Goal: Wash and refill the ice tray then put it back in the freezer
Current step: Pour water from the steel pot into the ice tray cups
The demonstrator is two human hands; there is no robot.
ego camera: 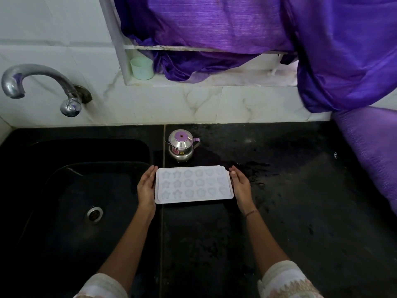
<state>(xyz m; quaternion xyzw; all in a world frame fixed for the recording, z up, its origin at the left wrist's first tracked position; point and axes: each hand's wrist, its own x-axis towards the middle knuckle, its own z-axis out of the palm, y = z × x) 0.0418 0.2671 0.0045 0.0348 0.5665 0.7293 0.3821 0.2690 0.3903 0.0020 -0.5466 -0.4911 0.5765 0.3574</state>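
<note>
A white ice tray point(194, 184) with star, flower and heart shaped cells lies level over the black counter, just right of the sink. My left hand point(146, 187) lies along the tray's left end with straight fingers and the thumb hidden. My right hand point(240, 182) holds the right end, its thumb on the rim. I cannot tell whether the cells hold water.
The black sink point(71, 190) with its drain point(94, 214) lies to the left, under a metal tap point(40, 82). A small steel pot point(181, 146) stands just behind the tray. The counter point(290, 190) right of it is wet. Purple cloth point(343, 61) hangs at the right, and a green cup point(142, 68) sits on the ledge.
</note>
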